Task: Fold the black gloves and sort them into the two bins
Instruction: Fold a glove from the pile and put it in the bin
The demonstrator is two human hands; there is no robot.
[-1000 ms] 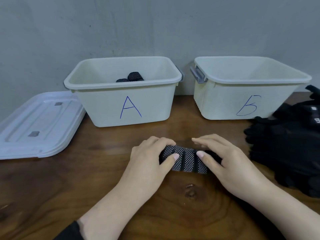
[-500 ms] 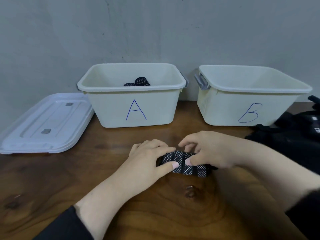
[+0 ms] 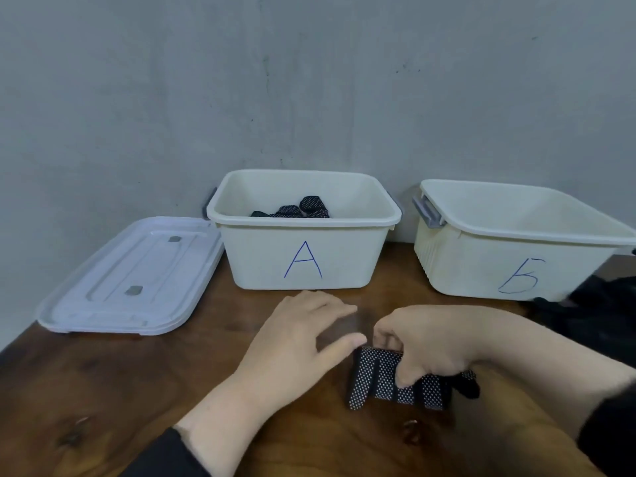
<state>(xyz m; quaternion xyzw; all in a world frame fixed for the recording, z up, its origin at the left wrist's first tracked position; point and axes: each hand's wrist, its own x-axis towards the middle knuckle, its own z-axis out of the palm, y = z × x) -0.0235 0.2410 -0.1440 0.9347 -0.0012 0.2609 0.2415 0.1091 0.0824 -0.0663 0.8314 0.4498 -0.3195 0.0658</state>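
Because it is only knitted cloth with small white grip dots, the folded glove (image 3: 389,382) should handle as something light, soft and floppy; nothing in it looks breakable, but a fold in such cloth will likely spring open if it is not pinched across all its layers; the dots probably make it a little grippy rather than slippery. The safest hold, by my judgement, is over the top of the bundle, thumb on one face and fingers on the other, so the layers stay pressed together on the way to a bin.

The glove lies on the wooden table (image 3: 144,390), in front of the bin marked A (image 3: 303,259) and toward the gap between it and the second bin (image 3: 516,270); a black finger of the glove sticks out at its right end. The right hand (image 3: 437,342) is curled over the glove's upper edge and grasps it, thumb down on the dotted near face. The left hand (image 3: 303,339) is blurred; its fingers look loosely extended, released, just beside the glove's left end, and I cannot tell whether the thumb tip touches the cloth.

Bin A already holds folded gloves (image 3: 303,210); a pile of unfolded black gloves (image 3: 599,311) lies at the right; a white lid (image 3: 130,280) lies left of bin A.
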